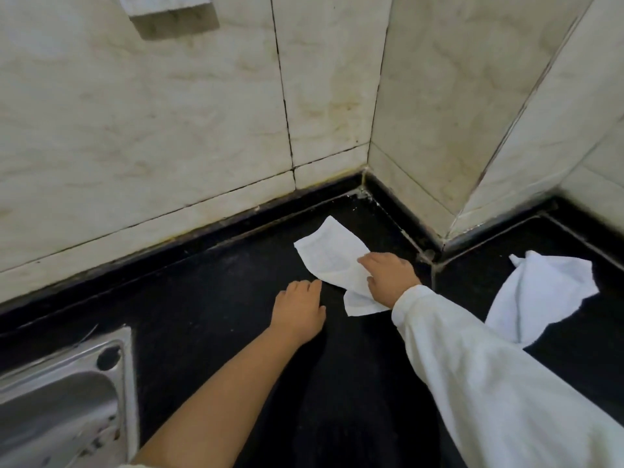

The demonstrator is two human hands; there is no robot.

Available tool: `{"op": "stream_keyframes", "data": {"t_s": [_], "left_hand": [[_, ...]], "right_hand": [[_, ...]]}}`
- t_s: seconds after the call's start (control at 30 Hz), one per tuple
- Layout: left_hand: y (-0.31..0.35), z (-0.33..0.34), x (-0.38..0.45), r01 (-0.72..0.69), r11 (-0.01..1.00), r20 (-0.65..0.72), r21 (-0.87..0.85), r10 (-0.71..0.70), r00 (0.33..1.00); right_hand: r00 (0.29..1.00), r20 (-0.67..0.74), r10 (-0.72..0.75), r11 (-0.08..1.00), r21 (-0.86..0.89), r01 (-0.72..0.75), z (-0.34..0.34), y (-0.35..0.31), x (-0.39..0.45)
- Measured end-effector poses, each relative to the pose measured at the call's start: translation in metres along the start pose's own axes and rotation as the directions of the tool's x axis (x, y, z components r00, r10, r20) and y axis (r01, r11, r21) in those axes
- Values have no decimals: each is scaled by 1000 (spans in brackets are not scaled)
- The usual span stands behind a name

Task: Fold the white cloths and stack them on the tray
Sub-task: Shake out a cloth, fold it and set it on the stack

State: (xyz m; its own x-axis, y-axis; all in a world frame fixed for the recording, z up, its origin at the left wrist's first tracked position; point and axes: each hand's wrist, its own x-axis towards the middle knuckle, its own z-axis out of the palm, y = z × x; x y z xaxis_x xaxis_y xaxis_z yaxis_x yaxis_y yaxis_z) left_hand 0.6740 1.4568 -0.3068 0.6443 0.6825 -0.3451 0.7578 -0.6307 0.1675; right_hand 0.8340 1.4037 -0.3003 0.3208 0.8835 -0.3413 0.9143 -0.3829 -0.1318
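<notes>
A narrow white cloth [332, 261], already doubled into a long strip, lies on the black worktop [209, 298] just out from the inner wall corner [366, 184], which serves as the landmark here. The right hand [390, 278] rests flat on the end of the strip farther from that corner, fingers spread and relaxed, pinning it rather than gripping. The left hand [299, 310] lies open, palm down on the bare worktop just beside the strip's edge, on the side away from the corner; whether its fingertips touch the fabric I cannot tell. To fold well from here, I would judge it best to keep the right hand as the anchor, smooth the strip toward the corner with the left, then bring the corner end back over so the edges meet squarely. A second cloth [537, 295], crumpled, waits well to the right of the corner, past the jutting wall. The strip's tip sits near the dark upstand at the wall foot, so room is tight that way; open worktop stretches from the corner back toward the person and leftward as far as the steel sink [64, 390]. No tray is in view.
</notes>
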Motion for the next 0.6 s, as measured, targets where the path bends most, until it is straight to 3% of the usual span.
{"op": "stream_keyframes", "data": {"t_s": [0.2, 0.33, 0.53, 0.6], "left_hand": [[-21, -2, 8, 38, 998, -19, 58, -37, 999], [-26, -2, 16, 61, 998, -44, -3, -61, 997], [4, -2, 22, -78, 997, -53, 26, 79, 995], [11, -9, 22, -121, 992, -102, 47, 125, 987]], "right_hand": [[999, 39, 21, 988, -155, -14, 11, -13, 32], [1000, 13, 28, 980, -199, -25, 6, -11, 28], [974, 69, -215, 964, -142, 223, -16, 1, -20], [972, 66, -225, 969, -90, 231, -31, 9, -46]]}}
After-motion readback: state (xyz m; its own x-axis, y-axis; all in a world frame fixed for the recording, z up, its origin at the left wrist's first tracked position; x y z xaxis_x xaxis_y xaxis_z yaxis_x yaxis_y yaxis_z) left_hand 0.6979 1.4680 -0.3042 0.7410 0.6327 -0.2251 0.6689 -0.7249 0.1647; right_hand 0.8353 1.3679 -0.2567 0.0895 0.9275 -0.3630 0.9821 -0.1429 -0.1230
